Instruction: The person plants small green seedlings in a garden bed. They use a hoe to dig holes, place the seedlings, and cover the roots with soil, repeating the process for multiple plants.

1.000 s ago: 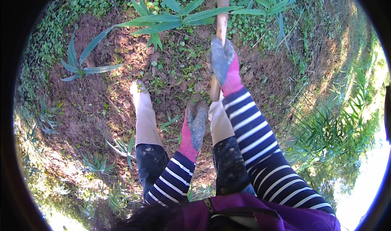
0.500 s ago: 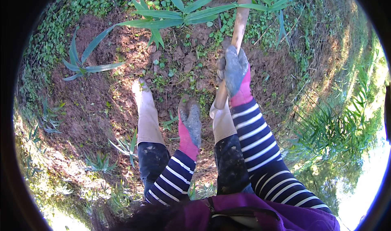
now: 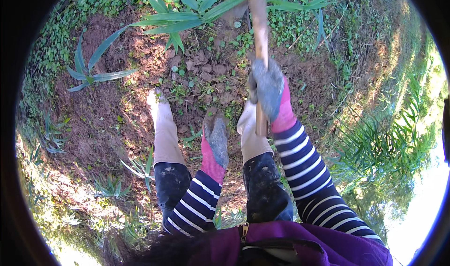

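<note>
Your gloved right hand [image 3: 267, 90] is closed around the wooden handle [image 3: 259, 29], close to its near end. The handle's long axis runs from by your right shin [image 3: 253, 148] away from you, toward the long green leaves [image 3: 233, 4]. Your left hand [image 3: 216, 137] is farther, apart from it; whether its fingers curl, I cannot tell.

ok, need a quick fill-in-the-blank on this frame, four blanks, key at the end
1. The wooden handle is gripped by the person's ____ hand.
2. The cuff at the wrist of the left hand is coloured ____.
3. The dark sleeves carry stripes coloured ____.
4. The bright jacket at the lower edge of the view is ____.

Missing words: right; pink; white; purple.
</note>
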Tool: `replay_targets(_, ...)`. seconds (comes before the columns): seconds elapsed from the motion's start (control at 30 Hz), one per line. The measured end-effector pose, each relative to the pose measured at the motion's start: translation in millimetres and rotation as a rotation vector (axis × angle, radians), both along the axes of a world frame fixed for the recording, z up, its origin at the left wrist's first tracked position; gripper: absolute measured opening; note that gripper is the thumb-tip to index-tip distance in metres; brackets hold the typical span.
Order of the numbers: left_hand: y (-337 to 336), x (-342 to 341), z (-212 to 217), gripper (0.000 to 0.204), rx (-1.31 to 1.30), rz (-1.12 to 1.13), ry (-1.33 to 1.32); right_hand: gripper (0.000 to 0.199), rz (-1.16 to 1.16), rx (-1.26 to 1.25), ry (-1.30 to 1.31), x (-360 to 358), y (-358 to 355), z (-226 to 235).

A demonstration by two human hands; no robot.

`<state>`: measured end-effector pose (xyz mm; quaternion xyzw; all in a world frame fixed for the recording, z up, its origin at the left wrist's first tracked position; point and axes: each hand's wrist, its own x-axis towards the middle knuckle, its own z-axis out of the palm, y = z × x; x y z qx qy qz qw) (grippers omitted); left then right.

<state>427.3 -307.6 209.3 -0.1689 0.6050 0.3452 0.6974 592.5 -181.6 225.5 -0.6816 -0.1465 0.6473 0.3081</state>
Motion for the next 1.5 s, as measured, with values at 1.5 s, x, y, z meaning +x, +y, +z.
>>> replay_targets(1.5,5.0,0.7,6.7,0.040,-0.042,0.005,0.021,0.032,-0.046,-0.374,-0.028,-17.8,-41.1,20.1)
